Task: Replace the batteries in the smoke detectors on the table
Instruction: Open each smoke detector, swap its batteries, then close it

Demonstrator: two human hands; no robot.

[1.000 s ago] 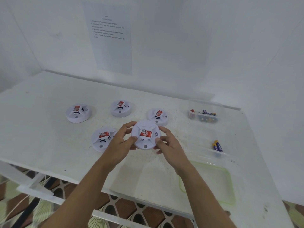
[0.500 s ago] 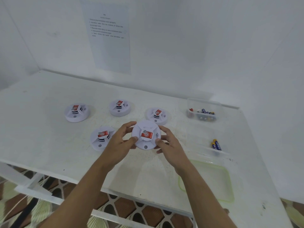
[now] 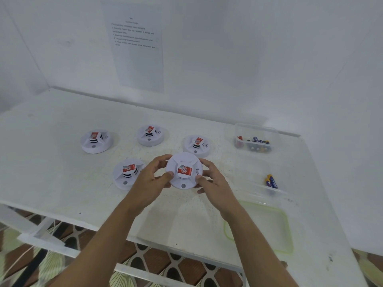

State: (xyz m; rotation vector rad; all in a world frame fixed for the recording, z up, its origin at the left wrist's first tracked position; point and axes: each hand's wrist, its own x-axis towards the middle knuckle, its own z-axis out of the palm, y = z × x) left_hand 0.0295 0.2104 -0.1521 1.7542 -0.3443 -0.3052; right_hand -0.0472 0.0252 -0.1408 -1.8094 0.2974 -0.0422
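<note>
Both hands, left hand and right hand, held the smoke detector; a slow, firm twist would likely open it.

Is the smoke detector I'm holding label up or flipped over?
Label up: the smoke detector shows its red label on top, gripped between left hand and right hand. Underside hidden.

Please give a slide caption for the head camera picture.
Left hand and right hand hold one smoke detector at the table.
</note>
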